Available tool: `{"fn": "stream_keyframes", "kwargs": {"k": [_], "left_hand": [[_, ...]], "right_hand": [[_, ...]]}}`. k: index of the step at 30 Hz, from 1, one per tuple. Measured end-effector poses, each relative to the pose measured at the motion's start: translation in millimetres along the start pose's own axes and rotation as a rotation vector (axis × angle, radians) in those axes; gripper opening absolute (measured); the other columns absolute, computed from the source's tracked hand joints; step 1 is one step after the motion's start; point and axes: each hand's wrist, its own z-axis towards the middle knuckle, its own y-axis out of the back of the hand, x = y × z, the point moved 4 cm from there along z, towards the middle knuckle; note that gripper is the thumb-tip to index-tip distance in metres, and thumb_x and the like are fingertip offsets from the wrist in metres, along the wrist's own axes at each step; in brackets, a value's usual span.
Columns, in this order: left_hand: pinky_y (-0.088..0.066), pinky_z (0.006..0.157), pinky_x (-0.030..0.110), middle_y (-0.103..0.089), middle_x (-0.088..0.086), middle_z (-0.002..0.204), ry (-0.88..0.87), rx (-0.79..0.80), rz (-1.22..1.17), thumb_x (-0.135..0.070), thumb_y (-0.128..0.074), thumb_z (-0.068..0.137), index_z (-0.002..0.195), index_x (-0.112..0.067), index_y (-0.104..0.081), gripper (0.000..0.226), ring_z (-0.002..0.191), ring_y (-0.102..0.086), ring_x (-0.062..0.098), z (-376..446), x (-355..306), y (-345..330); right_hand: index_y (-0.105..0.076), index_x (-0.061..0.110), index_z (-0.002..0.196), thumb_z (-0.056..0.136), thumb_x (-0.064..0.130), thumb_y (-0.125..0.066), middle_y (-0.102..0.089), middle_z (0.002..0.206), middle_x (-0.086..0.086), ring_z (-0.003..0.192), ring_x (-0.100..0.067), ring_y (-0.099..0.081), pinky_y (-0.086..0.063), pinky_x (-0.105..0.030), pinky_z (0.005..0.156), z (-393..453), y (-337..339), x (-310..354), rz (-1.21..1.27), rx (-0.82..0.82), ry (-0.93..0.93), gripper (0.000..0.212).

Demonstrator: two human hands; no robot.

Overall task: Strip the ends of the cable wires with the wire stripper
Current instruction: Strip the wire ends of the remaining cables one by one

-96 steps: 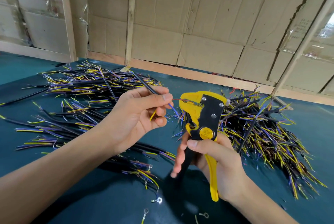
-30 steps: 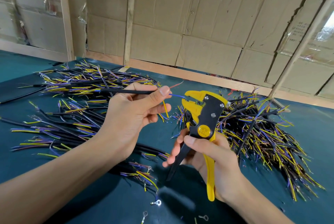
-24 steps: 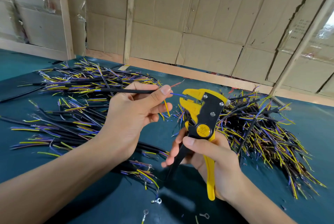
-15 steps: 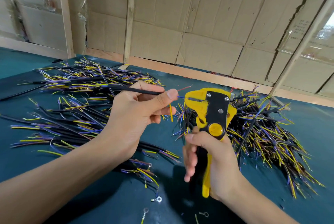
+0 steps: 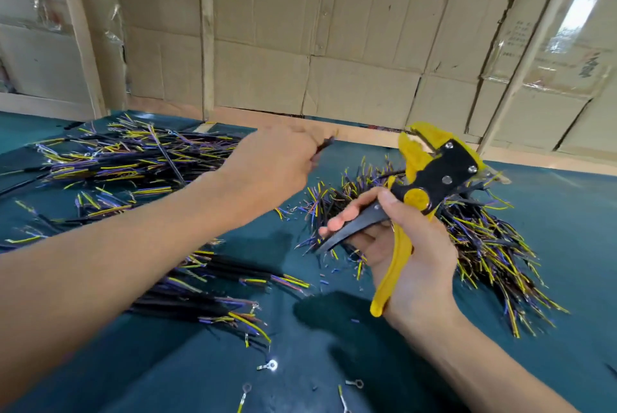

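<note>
The wire stripper (image 5: 424, 192) stands upright in the right hand (image 5: 405, 255), fingers curled round its handles. At ten o'clock from it, the blurred left hand (image 5: 277, 165) pinches a black cable (image 5: 322, 145) (stripper and cable apart).

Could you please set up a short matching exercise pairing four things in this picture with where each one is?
Things:
1. wire stripper
2. single black cable
3. ring terminal
4. cardboard wall

Places:
A. lying loose on the green mat, near edge
B. gripped in the right hand
C. behind the table
D. held by the left hand

Pairs: 1-B, 2-D, 3-A, 4-C
</note>
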Motion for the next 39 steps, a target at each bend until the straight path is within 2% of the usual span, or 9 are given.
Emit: {"fn": "stream_keyframes", "kwargs": {"k": [5, 8, 10, 13, 21, 24, 30, 34, 39], "left_hand": [[-0.048, 0.066, 0.043, -0.042, 0.003, 0.142, -0.071, 0.236, 0.209, -0.023, -0.064, 0.091, 0.146, -0.029, -0.022, 0.07, 0.096, -0.064, 0.041, 5, -17, -19], [-0.051, 0.082, 0.036, -0.059, -0.01, 0.122, 0.076, 0.363, -0.01, -0.044, -0.068, 0.086, 0.125, -0.036, -0.046, 0.045, 0.104, -0.065, 0.021, -30, 5, -13], [-0.049, 0.076, 0.023, -0.067, -0.023, 0.098, 0.122, 0.72, -0.197, -0.055, -0.076, 0.077, 0.104, -0.037, -0.06, 0.036, 0.088, -0.064, -0.003, -60, 16, -13], [-0.052, 0.07, 0.021, -0.067, -0.027, 0.086, 0.11, 0.991, -0.282, -0.052, -0.081, 0.073, 0.096, -0.04, -0.065, 0.03, 0.078, -0.065, -0.002, -86, 18, -11], [-0.039, 0.053, 0.008, -0.067, -0.021, 0.078, 0.13, 0.841, -0.451, -0.035, -0.076, 0.086, 0.09, -0.033, -0.063, 0.013, 0.058, -0.057, -0.006, -81, 17, -13], [-0.045, 0.061, 0.011, -0.067, -0.025, 0.087, 0.129, 0.901, -0.389, -0.037, -0.078, 0.083, 0.104, -0.037, -0.062, 0.027, 0.072, -0.062, -0.006, -84, 17, -17], [-0.045, 0.062, 0.012, -0.065, -0.024, 0.072, 0.108, 0.835, -0.437, -0.033, -0.079, 0.084, 0.082, -0.036, -0.064, 0.015, 0.063, -0.058, -0.006, -81, 13, -17], [-0.051, 0.074, 0.023, -0.071, -0.015, 0.082, 0.066, 0.521, -0.578, -0.028, -0.072, 0.09, 0.09, -0.029, -0.068, 0.004, 0.074, -0.063, 0.002, -68, 8, -3], [-0.046, 0.059, 0.024, -0.068, -0.001, 0.081, 0.075, 0.198, -1.065, -0.021, -0.062, 0.094, 0.105, -0.017, -0.069, 0.014, 0.062, -0.054, 0.011, -59, 5, 15]], "right_hand": [[-0.067, 0.005, 0.074, 0.087, 0.012, -0.061, -0.063, 0.067, -0.018, 0.065, -0.037, -0.065, -0.058, -0.049, 0.069, -2, 8, 8, -0.1, -0.202, 0.105, 0.017], [-0.063, 0.006, 0.077, 0.094, -0.002, -0.061, -0.064, 0.065, -0.01, 0.062, -0.029, -0.065, -0.056, -0.047, 0.071, -1, 13, 8, -0.207, -0.348, 0.141, 0.02], [-0.063, 0.009, 0.076, 0.093, -0.007, -0.059, -0.063, 0.064, -0.008, 0.062, -0.026, -0.064, -0.054, -0.048, 0.073, -1, 13, 9, -0.237, -0.405, 0.164, 0.023], [-0.061, 0.006, 0.081, 0.091, -0.01, -0.059, -0.062, 0.067, -0.009, 0.068, -0.028, -0.061, -0.051, -0.046, 0.076, -2, 13, 10, -0.246, -0.444, 0.198, 0.019], [-0.058, 0.003, 0.087, 0.09, -0.015, -0.057, -0.059, 0.077, -0.015, 0.069, -0.029, -0.06, -0.053, -0.034, 0.07, -4, 10, 17, -0.255, -0.377, 0.277, 0.019], [-0.06, 0.003, 0.086, 0.09, -0.015, -0.058, -0.061, 0.08, -0.019, 0.07, -0.029, -0.062, -0.053, -0.029, 0.068, -5, 9, 14, -0.314, -0.347, 0.263, 0.019], [-0.063, 0.006, 0.083, 0.09, -0.014, -0.06, -0.064, 0.074, -0.014, 0.069, -0.028, -0.064, -0.053, -0.029, 0.068, -6, 11, 11, -0.355, -0.328, 0.236, 0.021], [-0.065, 0.01, 0.079, 0.086, -0.01, -0.064, -0.062, 0.076, -0.016, 0.068, -0.031, -0.063, -0.056, -0.042, 0.071, 0, 13, 15, -0.281, -0.267, 0.232, 0.021], [-0.069, 0.01, 0.079, 0.085, 0.003, -0.062, -0.063, 0.073, -0.016, 0.068, -0.036, -0.064, -0.056, -0.049, 0.072, 9, 12, 19, -0.162, -0.004, 0.098, 0.012]]}}
